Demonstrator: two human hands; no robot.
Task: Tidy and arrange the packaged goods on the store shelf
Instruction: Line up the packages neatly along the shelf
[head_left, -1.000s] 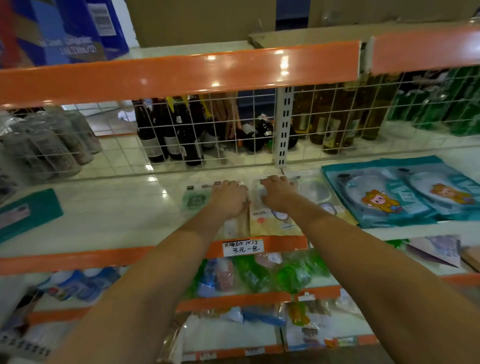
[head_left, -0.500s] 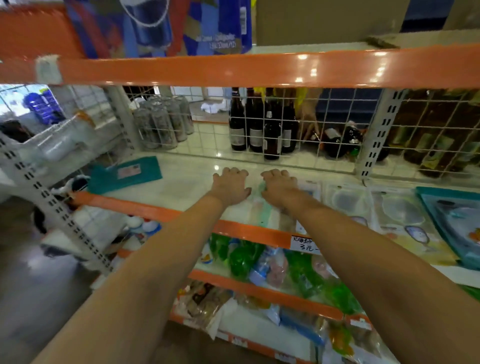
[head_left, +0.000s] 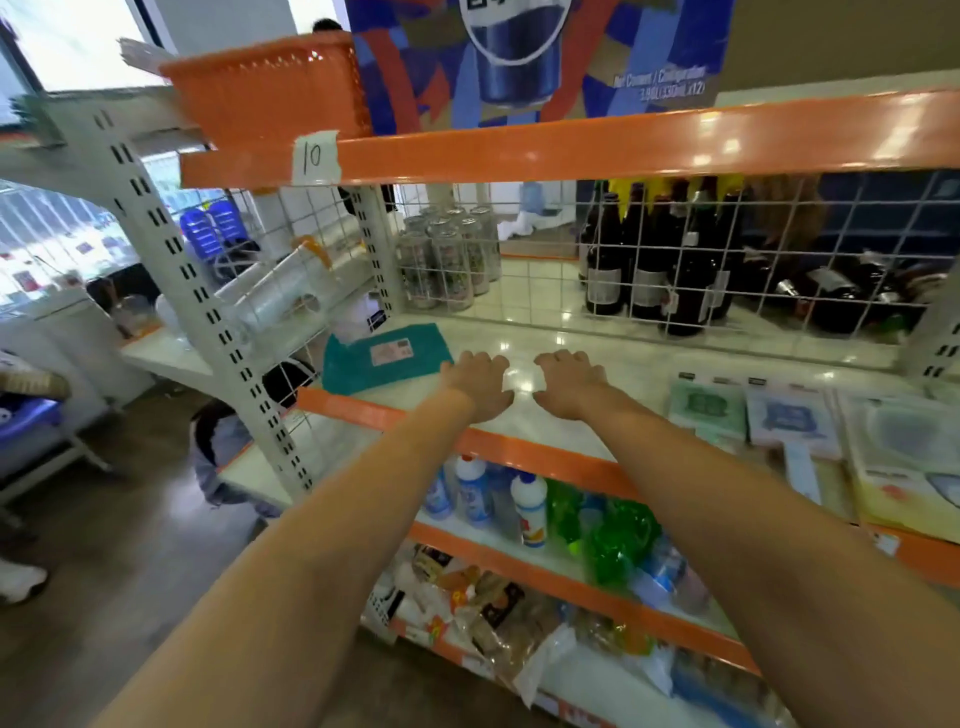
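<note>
Both hands have left the pale packets they pressed a second ago and slid leftward along the shelf (head_left: 613, 364), so those packets now lie well off to the right of the frame. Left hand (head_left: 480, 382) and right hand (head_left: 569, 382) lie palm down side by side at frame centre, fingers spread and relaxed, holding nothing, on bare shelf between them and the wire grid (head_left: 727, 260). Just left of the left hand, touching or nearly touching its fingers, lies a teal packet (head_left: 382, 356), flat on the shelf. Right of the right hand, apart from it, a green packet (head_left: 709, 408) and a blue packet (head_left: 792, 421) lie side by side, with larger pale packets (head_left: 904, 457) beyond at the right edge. Behind the grid stand cans (head_left: 449, 260) and dark bottles (head_left: 649, 260). An orange basket (head_left: 270, 88) sits on the upper shelf at upper left.
</note>
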